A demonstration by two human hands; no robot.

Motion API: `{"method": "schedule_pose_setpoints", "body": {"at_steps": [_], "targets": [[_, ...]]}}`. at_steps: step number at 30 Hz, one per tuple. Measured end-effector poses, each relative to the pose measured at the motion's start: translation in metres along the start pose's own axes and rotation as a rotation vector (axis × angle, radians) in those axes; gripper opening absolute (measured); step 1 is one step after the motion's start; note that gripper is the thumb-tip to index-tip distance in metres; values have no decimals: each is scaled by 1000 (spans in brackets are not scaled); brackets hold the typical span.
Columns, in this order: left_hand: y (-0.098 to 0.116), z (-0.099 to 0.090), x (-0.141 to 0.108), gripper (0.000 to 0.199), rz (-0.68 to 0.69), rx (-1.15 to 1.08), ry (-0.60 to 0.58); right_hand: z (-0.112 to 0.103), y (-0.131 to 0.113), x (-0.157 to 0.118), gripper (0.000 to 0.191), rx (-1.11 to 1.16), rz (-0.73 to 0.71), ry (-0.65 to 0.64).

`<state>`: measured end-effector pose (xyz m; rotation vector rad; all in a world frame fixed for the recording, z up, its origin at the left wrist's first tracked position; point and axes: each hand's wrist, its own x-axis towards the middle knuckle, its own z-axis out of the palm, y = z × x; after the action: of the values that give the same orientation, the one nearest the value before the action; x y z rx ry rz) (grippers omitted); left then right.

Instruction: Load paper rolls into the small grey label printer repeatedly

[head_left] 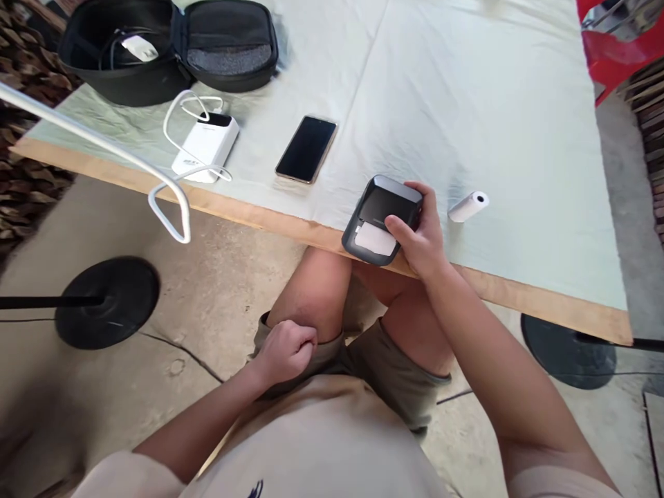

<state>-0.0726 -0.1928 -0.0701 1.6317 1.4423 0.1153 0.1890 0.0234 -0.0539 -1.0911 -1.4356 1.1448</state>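
The right hand (424,232) grips a black device (389,204) by its right side, with the thumb lying across its upper face and the other fingers going behind it, where they are mostly hidden. The device is therefore to the left of the palm, and it is seen over the near edge of the counter (529,138); whether it touches this edge, I cannot tell. In its lower part there is a white panel (374,239), and the tip of the thumb is just above it. The left hand (288,349) is curled into a fist and is located at the left thigh, well apart from the device. Near the right hand, on its right side, a white roll (467,207) with a dark hole in its end is on the counter. At the far left, a black case (129,86) stands with its lid (228,79) folded out to the right. Inside its deep part lie a white charger (140,48) and a dark cable; inside the lid there is a mesh pocket (228,61), whose content is not clear to see.
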Motion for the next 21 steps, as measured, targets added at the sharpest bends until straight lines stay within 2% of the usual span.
{"method": "schedule_pose_setpoints", "body": {"at_steps": [6, 14, 21], "targets": [[-1, 0, 0, 26, -77, -7, -16, -1, 6, -1, 81, -22, -87, -9], [25, -18, 8, 23, -142, -88, -99, -8, 26, 6, 71, -56, -192, -45], [17, -27, 3, 20, -197, -184, -126, -8, 30, 7, 70, -52, -214, -18]]}}
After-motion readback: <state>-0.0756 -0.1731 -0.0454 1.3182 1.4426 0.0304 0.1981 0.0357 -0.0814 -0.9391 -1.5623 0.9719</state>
